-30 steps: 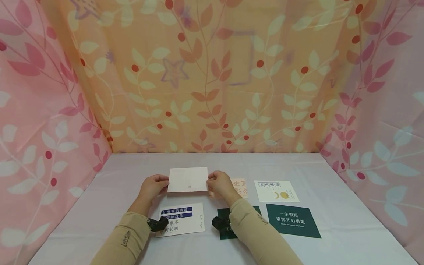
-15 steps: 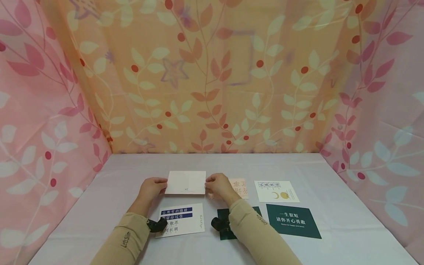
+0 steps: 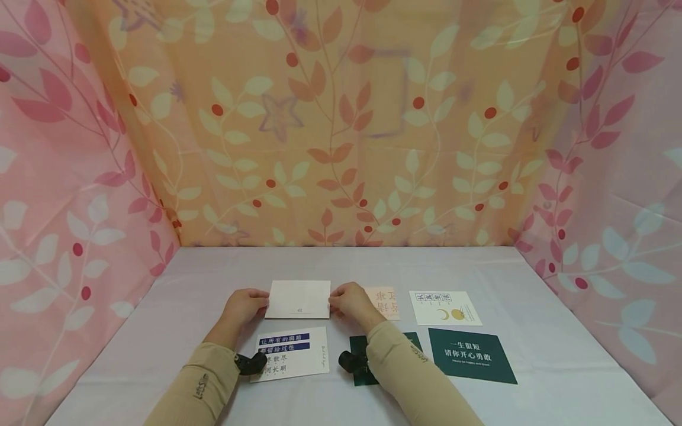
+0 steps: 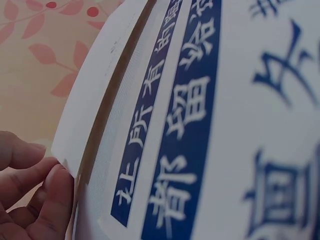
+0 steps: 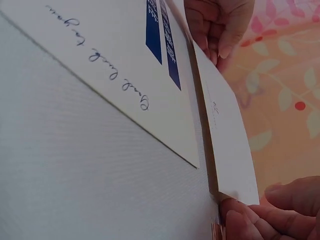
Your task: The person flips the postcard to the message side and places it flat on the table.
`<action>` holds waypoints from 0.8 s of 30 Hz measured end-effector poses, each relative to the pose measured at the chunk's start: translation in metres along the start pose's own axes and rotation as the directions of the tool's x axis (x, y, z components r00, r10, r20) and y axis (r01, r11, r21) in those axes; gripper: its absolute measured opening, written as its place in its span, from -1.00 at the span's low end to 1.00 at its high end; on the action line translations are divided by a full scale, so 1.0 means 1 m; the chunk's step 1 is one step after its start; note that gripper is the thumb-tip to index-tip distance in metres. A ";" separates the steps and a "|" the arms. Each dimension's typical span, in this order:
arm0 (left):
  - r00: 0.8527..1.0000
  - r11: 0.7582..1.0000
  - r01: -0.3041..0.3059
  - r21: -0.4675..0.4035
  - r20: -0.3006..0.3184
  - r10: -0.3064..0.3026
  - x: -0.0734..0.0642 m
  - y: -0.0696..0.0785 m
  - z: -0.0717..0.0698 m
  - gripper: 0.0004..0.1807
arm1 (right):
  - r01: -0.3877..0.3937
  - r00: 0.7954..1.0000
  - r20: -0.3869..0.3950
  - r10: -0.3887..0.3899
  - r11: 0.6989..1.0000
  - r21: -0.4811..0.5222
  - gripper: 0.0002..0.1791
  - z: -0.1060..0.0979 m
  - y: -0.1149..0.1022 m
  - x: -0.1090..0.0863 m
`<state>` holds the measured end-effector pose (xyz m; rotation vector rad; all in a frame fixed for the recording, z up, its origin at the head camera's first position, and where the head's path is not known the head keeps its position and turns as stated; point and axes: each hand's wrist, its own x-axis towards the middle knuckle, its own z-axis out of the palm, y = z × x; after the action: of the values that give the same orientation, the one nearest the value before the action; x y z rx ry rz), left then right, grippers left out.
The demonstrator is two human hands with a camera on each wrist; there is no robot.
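A blank-looking white card point(image 3: 298, 299) with a tiny mark near its front edge lies level between my two hands, close over the table. My left hand point(image 3: 246, 310) holds its left edge, and in the left wrist view the fingertips point(image 4: 56, 172) meet a corner. On the opposite edge, my right hand point(image 3: 353, 303) holds it with curled fingers; the right wrist view shows fingers point(image 5: 235, 210) under that corner. A shadowed gap shows below the card's near edge. Directly in front lies a white card with blue-banded lettering point(image 3: 303, 355), its left part covered by my left wrist camera.
Right of the held card lies a peach lettered card point(image 3: 387, 303), partly behind my right hand. Farther right are a white sun-and-moon card point(image 3: 446, 307) and a dark green card point(image 3: 472, 356). Another green card point(image 3: 364, 374) is partly under my right forearm. A floral curtain point(image 3: 330, 118) encloses the table.
Both hands have lowered the white card and brought it slightly left and nearer me. It now looks flatter over the table. The other cards have stayed put.
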<state>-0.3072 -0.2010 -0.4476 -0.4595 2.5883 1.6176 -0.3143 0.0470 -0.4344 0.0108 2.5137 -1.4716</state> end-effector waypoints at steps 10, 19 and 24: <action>1.000 1.000 0.021 -0.006 0.007 -0.020 -0.002 -0.001 0.000 -0.75 | 0.023 0.999 0.022 -0.022 1.000 -0.015 -0.89 0.002 0.003 0.002; 0.999 0.999 0.037 0.013 0.005 -0.037 -0.004 0.001 0.001 -0.74 | 0.008 1.000 0.031 -0.008 1.000 -0.020 -0.89 0.002 0.002 0.002; 1.000 1.000 0.004 0.026 0.017 -0.004 -0.006 0.003 0.000 -0.75 | 0.006 0.999 0.033 -0.005 1.000 -0.026 -0.89 0.003 0.002 0.004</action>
<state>-0.3026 -0.1988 -0.4437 -0.4472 2.5916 1.5775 -0.3171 0.0457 -0.4384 -0.0247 2.5087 -1.4285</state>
